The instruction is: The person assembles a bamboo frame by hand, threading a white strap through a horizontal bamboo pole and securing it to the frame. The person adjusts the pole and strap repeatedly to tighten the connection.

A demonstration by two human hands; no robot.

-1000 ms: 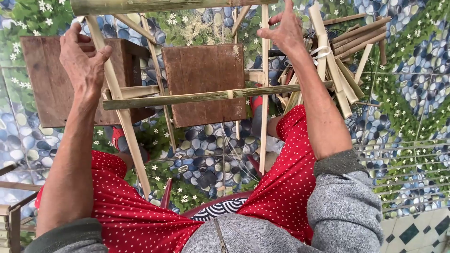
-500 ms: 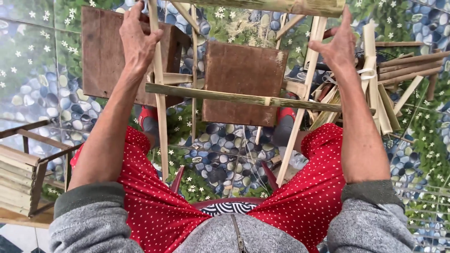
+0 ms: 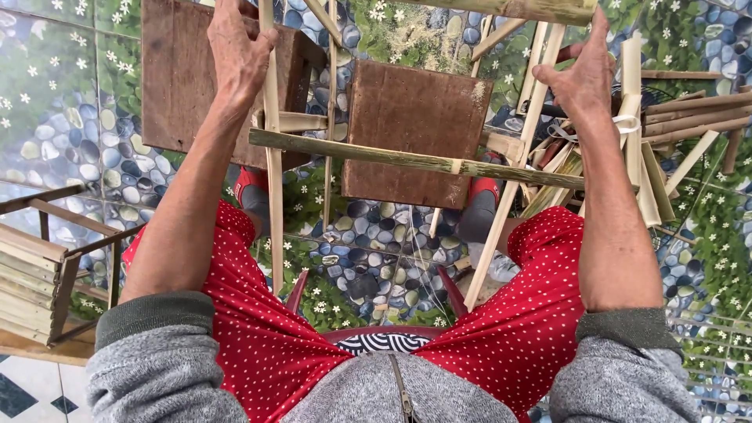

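I see left hand [image 3: 239, 51] wrapped around left upright of bamboo frame [image 3: 272, 157], grip closed on it. Right hand [image 3: 583, 74] clasps right upright [image 3: 517, 164], fingers curled, grip closed. Bamboo crossbar [image 3: 415, 160] spans between uprights, above knees in red dotted trousers [image 3: 258, 329]. Two brown wooden stools [image 3: 415, 129] behind frame on pebble-patterned floor [image 3: 392, 227]. Loose bamboo slats [image 3: 666, 149] lie just right of right hand.
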